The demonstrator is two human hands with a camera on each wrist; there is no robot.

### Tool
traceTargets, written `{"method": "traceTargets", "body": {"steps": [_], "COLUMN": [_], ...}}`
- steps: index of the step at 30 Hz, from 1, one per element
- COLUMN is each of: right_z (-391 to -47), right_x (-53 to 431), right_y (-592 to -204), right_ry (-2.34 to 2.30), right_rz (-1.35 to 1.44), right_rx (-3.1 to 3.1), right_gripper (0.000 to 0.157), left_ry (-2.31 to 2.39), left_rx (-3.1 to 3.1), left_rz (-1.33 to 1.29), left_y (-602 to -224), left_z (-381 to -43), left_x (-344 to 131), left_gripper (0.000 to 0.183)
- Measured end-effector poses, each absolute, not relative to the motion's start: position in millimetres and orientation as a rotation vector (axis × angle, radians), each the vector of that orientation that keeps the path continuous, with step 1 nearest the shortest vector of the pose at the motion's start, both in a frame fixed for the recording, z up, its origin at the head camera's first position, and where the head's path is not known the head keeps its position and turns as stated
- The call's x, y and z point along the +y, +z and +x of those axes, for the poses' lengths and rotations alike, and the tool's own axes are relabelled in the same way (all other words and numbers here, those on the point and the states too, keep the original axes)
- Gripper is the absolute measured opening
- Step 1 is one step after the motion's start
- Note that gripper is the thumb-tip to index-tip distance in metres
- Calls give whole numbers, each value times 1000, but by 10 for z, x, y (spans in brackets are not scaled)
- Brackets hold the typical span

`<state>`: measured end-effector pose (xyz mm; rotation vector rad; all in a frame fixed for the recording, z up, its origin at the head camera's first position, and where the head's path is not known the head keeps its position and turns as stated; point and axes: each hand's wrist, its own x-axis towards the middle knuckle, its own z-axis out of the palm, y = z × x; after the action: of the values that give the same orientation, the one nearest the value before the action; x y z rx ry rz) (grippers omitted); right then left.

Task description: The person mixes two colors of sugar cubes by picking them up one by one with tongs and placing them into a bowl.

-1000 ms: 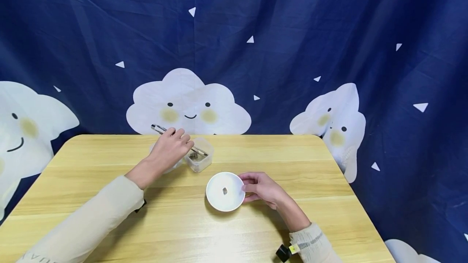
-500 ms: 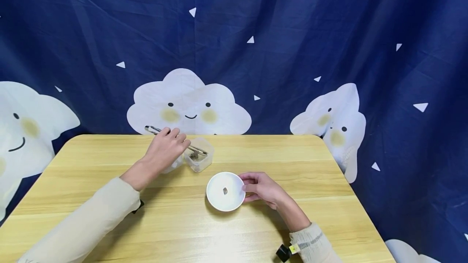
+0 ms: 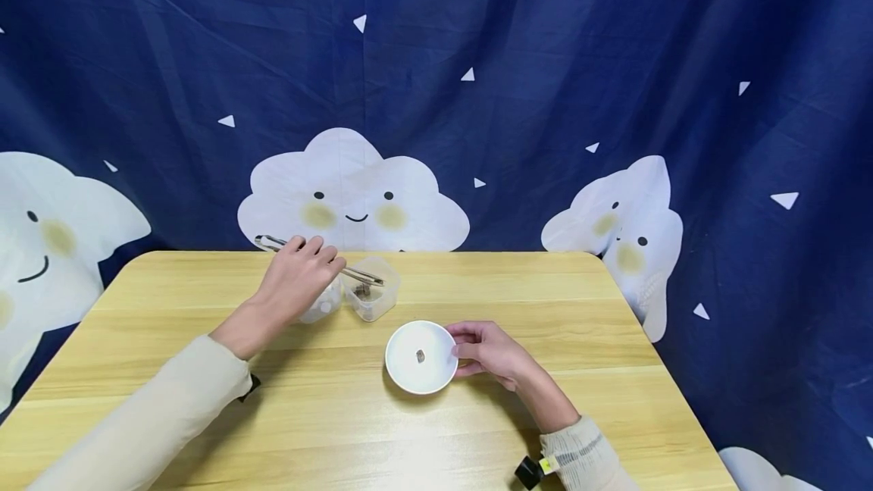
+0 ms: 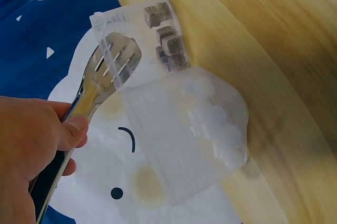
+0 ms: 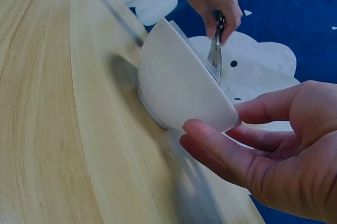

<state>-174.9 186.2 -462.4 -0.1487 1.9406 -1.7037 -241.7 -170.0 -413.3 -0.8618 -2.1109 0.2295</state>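
Observation:
My left hand [image 3: 296,279] grips metal tongs [image 4: 120,61] with slotted ends. Their tips hover at the mouth of a clear plastic tub [image 3: 371,314]; nothing shows between them. Several brown cubes [image 4: 169,44] lie in that tub. Beside it, partly behind my left hand in the head view, a second translucent tub [image 4: 152,145] contains white pieces [image 4: 216,124]. My right hand [image 3: 492,356] pinches the right rim of a white bowl [image 3: 411,379] between thumb and fingers. One small brown piece [image 3: 420,356] lies on the bowl's bottom.
All of it stands on a light wooden table [image 3: 327,430]. Behind the far edge hangs a dark blue curtain [image 3: 423,97] printed with clouds and triangles. The tubs are near that far edge, behind and left of the bowl.
My left hand and the tongs have drawn back to the left, the tips rising slightly in the brown-cube tub's mouth. More of the second tub shows. My right hand and the bowl stay put.

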Motion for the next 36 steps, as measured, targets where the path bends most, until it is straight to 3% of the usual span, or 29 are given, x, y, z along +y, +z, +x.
{"method": "traceTargets", "body": {"steps": [25,36], "right_z": [-1737,-1740], "right_x": [1858,1862], "right_y": [-4620,-4619], "right_ry": [-1710,-1711], "right_rz": [-144,-143], "right_rx": [1938,1941], "right_gripper": [47,47], "left_ry": [187,131], "left_rx": [-2091,-2091], "left_rz": [-838,-854], "left_y": [-4000,-3984], "left_z": [-2155,-2041], "left_x": [-1771,-1756], "left_gripper": [34,29]}}
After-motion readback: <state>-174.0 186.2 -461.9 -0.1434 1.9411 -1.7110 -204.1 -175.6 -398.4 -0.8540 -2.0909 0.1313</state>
